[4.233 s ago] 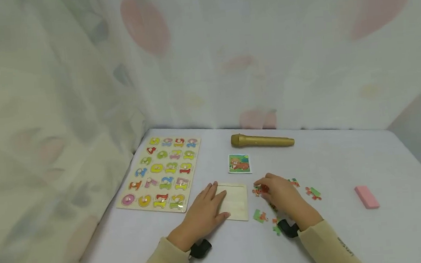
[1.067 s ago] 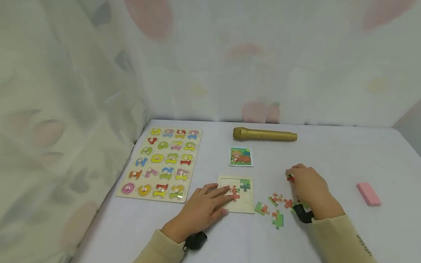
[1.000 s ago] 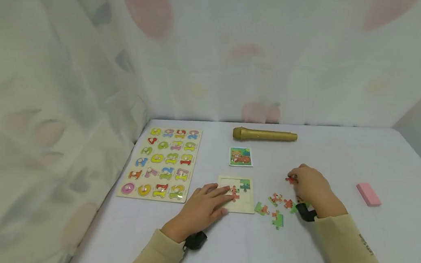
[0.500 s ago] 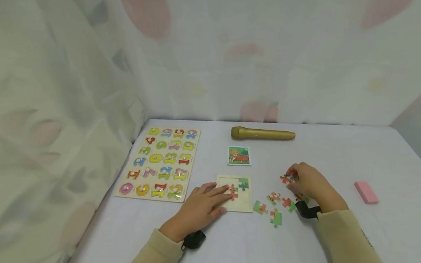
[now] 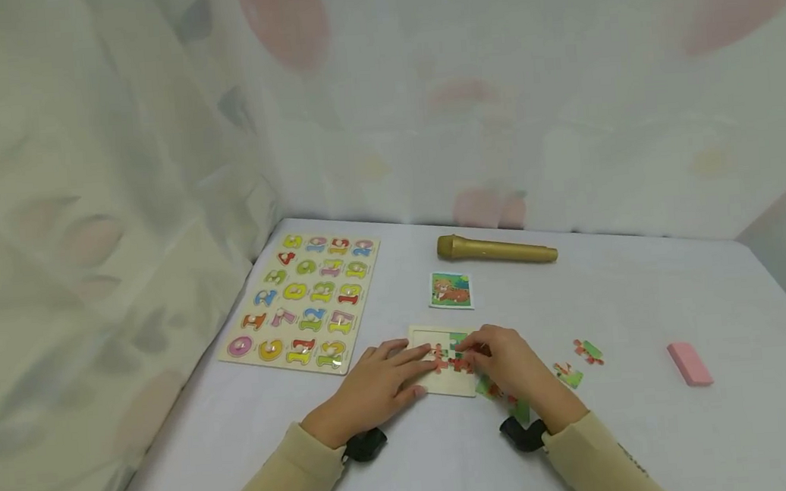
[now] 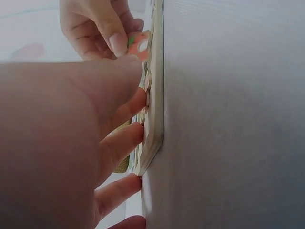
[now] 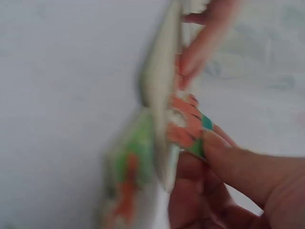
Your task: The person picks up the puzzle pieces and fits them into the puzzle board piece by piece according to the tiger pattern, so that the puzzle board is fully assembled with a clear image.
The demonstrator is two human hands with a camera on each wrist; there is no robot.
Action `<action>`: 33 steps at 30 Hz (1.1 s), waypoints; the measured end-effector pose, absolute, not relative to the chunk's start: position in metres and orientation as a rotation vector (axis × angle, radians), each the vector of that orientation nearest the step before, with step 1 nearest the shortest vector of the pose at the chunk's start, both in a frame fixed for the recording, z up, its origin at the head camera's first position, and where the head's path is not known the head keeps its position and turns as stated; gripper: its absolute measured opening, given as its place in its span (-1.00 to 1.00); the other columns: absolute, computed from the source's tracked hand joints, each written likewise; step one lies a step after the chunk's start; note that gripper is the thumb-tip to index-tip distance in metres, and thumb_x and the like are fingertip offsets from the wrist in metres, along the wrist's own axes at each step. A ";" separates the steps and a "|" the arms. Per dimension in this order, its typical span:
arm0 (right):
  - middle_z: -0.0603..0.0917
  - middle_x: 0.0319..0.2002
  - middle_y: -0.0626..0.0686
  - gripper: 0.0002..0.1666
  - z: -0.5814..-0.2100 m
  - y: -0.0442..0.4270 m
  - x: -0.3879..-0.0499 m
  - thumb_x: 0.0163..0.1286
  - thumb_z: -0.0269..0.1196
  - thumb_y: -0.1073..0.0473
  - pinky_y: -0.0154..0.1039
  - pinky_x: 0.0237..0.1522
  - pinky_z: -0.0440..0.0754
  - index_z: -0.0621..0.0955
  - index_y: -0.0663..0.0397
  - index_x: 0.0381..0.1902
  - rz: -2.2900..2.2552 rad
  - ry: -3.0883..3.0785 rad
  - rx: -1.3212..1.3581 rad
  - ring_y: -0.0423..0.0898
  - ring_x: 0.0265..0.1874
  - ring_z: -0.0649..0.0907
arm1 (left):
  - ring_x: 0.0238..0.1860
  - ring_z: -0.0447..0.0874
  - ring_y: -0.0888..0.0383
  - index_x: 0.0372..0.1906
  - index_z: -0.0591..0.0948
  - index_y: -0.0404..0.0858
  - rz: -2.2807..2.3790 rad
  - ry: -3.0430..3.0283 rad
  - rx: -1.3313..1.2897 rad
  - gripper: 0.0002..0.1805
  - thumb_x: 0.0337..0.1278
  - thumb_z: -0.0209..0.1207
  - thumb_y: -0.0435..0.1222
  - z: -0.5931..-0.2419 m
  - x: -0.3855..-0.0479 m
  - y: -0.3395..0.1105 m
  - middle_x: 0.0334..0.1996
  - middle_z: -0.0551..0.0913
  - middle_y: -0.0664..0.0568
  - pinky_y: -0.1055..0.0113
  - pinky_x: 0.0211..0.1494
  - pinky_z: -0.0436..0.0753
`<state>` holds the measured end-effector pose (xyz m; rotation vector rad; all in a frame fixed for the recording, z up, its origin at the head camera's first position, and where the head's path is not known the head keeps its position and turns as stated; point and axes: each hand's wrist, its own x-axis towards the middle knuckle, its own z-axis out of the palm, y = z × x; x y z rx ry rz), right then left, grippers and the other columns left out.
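Note:
My left hand (image 5: 375,387) lies with its fingers spread over the left side of a small wooden puzzle tray (image 5: 447,386). Its fingertips touch an orange jigsaw piece (image 5: 439,356) inside. A green piece (image 5: 456,338) sits at the tray's upper right corner, partly behind my right fingers. Between thumb and fingers, my right hand (image 5: 514,362) pinches an orange, black-striped jigsaw piece (image 7: 188,121) at the tray's right side. In the left wrist view that held piece (image 6: 139,45) stands tilted against the tray face; whether it is seated cannot be seen.
Loose jigsaw pieces lie right of the tray, including a green one (image 5: 521,410) partly under my right wrist and another (image 5: 588,351) farther right. Beyond are a tiger picture card (image 5: 450,291) and gold microphone (image 5: 496,250). A number board (image 5: 301,305) lies left, a pink block (image 5: 690,364) right.
My right hand has moved left from the loose pieces to the tray, carrying the striped jigsaw piece. The left hand has stayed on the tray, which held no visible pieces in the oldest frame.

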<state>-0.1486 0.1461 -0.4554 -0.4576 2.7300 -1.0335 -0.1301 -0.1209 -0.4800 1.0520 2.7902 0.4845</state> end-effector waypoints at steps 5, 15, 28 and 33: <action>0.69 -0.25 -0.16 -0.85 -0.467 0.135 -0.144 0.35 0.46 0.31 -0.22 -0.25 0.63 0.80 -0.04 -0.17 -1.111 2.843 -0.357 -0.22 -0.35 0.60 | 0.58 0.18 -0.05 0.53 0.47 0.13 0.473 2.785 1.036 -0.46 0.58 0.06 0.09 -0.479 -0.130 -0.118 0.60 0.27 0.23 -0.20 0.47 0.30; 0.73 -0.02 -0.03 -0.78 -0.457 0.128 -0.140 0.32 0.51 0.23 -0.06 0.01 0.68 0.83 0.06 -0.07 -0.530 3.010 -0.766 0.00 -0.05 0.66 | 0.59 0.18 -0.06 0.54 0.47 0.14 0.471 2.787 1.027 -0.46 0.58 0.07 0.08 -0.480 -0.129 -0.121 0.59 0.28 0.23 -0.22 0.47 0.28; 0.68 0.03 -0.02 -0.64 -0.441 0.125 -0.125 0.39 0.46 0.14 0.04 -0.09 0.65 0.79 -0.02 0.13 -0.069 2.987 -0.875 0.03 -0.08 0.60 | 0.58 0.19 -0.06 0.55 0.45 0.15 0.434 2.797 1.050 -0.44 0.57 0.05 0.12 -0.482 -0.131 -0.120 0.60 0.26 0.24 -0.21 0.46 0.29; 0.68 0.06 0.00 -0.63 -0.437 0.124 -0.120 0.41 0.43 0.12 0.05 -0.10 0.63 0.78 -0.01 0.15 -0.012 2.999 -0.836 0.04 -0.09 0.60 | 0.58 0.19 -0.07 0.55 0.44 0.16 0.415 2.802 1.068 -0.42 0.57 0.04 0.14 -0.482 -0.133 -0.120 0.60 0.27 0.21 -0.17 0.46 0.31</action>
